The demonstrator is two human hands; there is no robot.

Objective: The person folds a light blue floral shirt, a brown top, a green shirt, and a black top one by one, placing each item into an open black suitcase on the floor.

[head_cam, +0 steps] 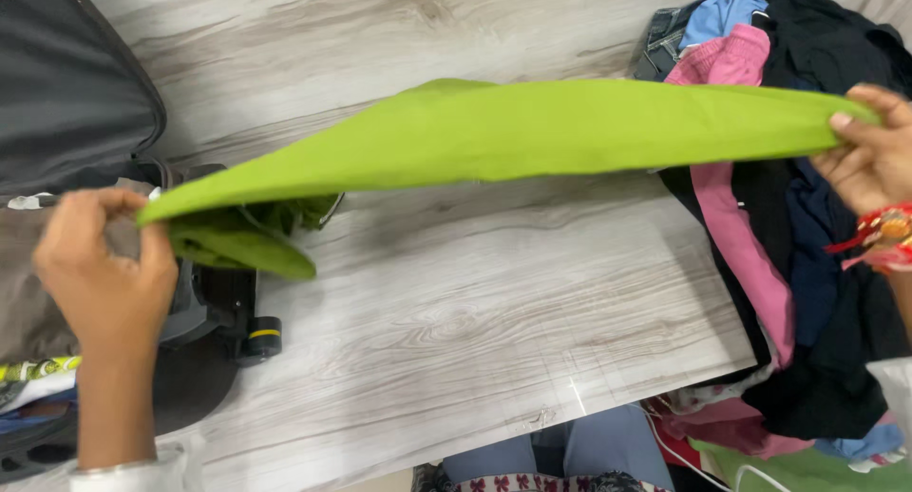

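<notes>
We are looking down at a pale wood-grain table (456, 312) that is filling most of the view. At its left edge an open dark grey suitcase (66, 103) is lying with its lid raised, and one of its small black wheels (261, 338) is showing near the table's middle left. At the right edge a heap of clothes (817, 293) is spilling over the table: black garments, a long pink piece (741, 236), a light blue piece (722, 12) and some denim at the top.

Across the middle we are stretching a bright green cloth (532, 131) taut in the air above the table, from the suitcase side over to the clothes heap. Its left end is folding under and drooping down just beside the suitcase.

Our left hand (100, 274) is closing around the cloth's left end, thumb and fingers pinching the edge, with the back of the hand toward us. Our right hand (869, 150) is pinching the cloth's right tip between thumb and fingers, the other fingers loosely curled; a red and gold thread band (879, 231) is sitting on that wrist.

At the bottom edge, blue trouser legs (560, 449) are showing below the table.
</notes>
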